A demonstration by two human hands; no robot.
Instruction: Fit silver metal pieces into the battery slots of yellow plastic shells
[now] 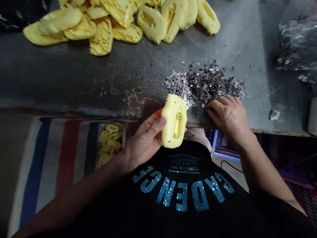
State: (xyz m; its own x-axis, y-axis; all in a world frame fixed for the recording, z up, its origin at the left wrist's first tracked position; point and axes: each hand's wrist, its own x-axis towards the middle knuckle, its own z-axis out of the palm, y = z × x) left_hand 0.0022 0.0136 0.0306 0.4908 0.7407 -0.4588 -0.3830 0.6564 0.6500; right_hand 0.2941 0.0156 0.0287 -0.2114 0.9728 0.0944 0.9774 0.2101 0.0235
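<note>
Yellow moulded plastic casing (174, 120) is held at the edge of a worn grey concrete bench (74, 72), clasped between the thumb and curled fingers of the left hand (143, 142), while a glittering heap of silver sequins (205, 84) is spread just beyond the relaxed, half-open, empty fingers of the right hand (228, 120).

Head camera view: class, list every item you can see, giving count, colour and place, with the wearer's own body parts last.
Moulded pieces: about a dozen, yellow, heaped on the bench's far side.
Bench: one, grey and stained, across the view.
Sequin-like flakes: one pile, silver, on the bench.
Plastic bag: one, clear, far right of the bench.
Striped cloth: one, blue, red and white, below the bench.
Held piece: one, yellow, in the left hand.
T-shirt: one, black with teal lettering, on the wearer.
Left hand: one, gripping the held piece.
Right hand: one, on the bench beside the flakes.
</note>
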